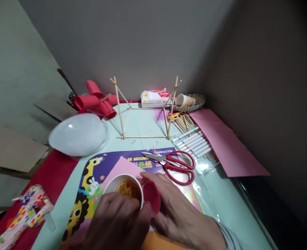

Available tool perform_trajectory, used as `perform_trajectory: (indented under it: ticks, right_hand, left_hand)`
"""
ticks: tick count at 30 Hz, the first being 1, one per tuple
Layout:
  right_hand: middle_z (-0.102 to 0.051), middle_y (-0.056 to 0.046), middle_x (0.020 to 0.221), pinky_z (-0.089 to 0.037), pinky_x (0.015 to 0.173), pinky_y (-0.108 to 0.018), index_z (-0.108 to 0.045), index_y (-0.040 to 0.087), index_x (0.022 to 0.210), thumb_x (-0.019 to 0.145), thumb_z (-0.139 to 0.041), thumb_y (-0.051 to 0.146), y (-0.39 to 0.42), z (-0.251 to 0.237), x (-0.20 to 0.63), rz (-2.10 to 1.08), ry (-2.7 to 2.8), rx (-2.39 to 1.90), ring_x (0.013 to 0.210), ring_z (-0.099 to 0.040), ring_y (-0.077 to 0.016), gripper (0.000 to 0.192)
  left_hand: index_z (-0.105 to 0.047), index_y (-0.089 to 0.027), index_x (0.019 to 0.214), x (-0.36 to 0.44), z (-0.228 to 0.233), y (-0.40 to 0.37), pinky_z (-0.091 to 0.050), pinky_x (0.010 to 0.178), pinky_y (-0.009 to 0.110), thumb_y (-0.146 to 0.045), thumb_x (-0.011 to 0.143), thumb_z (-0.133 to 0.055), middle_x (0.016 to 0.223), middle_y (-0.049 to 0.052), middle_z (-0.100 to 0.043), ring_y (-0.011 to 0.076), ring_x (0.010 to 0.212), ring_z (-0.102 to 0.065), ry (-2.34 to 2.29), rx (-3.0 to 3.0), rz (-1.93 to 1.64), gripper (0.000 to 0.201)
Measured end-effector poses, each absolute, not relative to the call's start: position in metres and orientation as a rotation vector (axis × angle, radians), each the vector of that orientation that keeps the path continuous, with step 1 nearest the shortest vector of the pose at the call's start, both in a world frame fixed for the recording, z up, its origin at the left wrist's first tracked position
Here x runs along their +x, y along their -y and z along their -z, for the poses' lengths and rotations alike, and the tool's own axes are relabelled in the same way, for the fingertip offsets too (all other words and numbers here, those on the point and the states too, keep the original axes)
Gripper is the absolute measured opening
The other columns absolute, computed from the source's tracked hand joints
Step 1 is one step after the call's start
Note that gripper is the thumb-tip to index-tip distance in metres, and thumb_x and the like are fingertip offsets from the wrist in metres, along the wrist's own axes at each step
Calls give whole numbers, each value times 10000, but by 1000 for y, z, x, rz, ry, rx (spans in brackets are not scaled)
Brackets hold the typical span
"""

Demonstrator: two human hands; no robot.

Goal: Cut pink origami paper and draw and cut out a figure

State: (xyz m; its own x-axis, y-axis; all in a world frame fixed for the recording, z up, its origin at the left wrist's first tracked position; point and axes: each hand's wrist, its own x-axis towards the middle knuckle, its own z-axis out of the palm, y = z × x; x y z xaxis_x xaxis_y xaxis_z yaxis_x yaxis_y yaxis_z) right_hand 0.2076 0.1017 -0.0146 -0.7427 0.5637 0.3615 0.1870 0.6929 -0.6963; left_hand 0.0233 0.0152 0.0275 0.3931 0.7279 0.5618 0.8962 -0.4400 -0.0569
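White paper cup (pixel 123 187) with orange rubber bands inside sits at the near edge of the counter (pixel 143 125), on an origami paper pack (pixel 104 166). The left hand (pixel 117 218) curls over the cup's near rim, fingers closed on it. The right hand (pixel 179 211) presses a red rolled paper piece (pixel 151 196) against the cup's right side. Red scissors (pixel 178 165) lie just beyond, markers (pixel 192 140) to their far right, a stick frame (pixel 143 111) farther back.
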Motion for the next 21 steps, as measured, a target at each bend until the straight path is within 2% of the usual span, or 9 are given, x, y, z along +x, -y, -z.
perform_trajectory:
  ticks: [3,5,8,14,18,21]
  right_hand:
    - [-544,-135,1441,-496,1064,-459,-194,300,1531,941,-582,362,-102,18,210,-847,2382,-580,1294,-554,-298,709]
    - [-521,-128,1468,-477,1086,-493,-191,326,1529,947,-576,387,-102,20,210,-869,2410,-620,1324,-531,-308,700]
    - [-531,-118,1446,-478,1077,-512,-257,332,1511,958,-549,440,-101,19,208,-977,2395,-672,1313,-533,-312,635]
    - [-592,-88,1314,-509,1020,-449,-377,335,1443,950,-563,499,-104,14,205,-1069,2342,-630,1205,-581,-277,552]
    - [-586,-105,1324,-498,1009,-436,-382,288,1448,953,-532,556,-106,21,204,-1060,2302,-588,1179,-586,-273,582]
    - [-623,-116,1229,-503,976,-431,-458,237,1382,957,-507,570,-107,22,200,-1070,2290,-590,1108,-604,-274,542]
  left_hand:
    - [-616,-229,1062,22,-33,-21,-452,615,306,-91,899,-522,707,-33,-633,139,595,-594,1395,-2370,498,234]
    - [-628,-248,1037,25,-33,-22,-448,606,303,-104,907,-527,672,-30,-609,146,586,-581,1454,-2307,465,219]
    - [-624,-245,952,32,-28,-22,-444,624,311,-101,908,-521,662,-18,-605,153,591,-570,1491,-2202,493,182]
    - [-587,-214,811,36,-18,-25,-405,634,329,-17,839,-478,609,-30,-576,159,556,-526,1411,-2109,684,227]
    - [-602,-199,805,38,-17,-25,-396,675,348,-4,815,-509,631,-24,-588,170,592,-520,1420,-2110,767,216]
    - [-617,-188,824,40,-17,-23,-396,691,358,-29,832,-538,662,-11,-604,179,622,-516,1427,-2137,782,177]
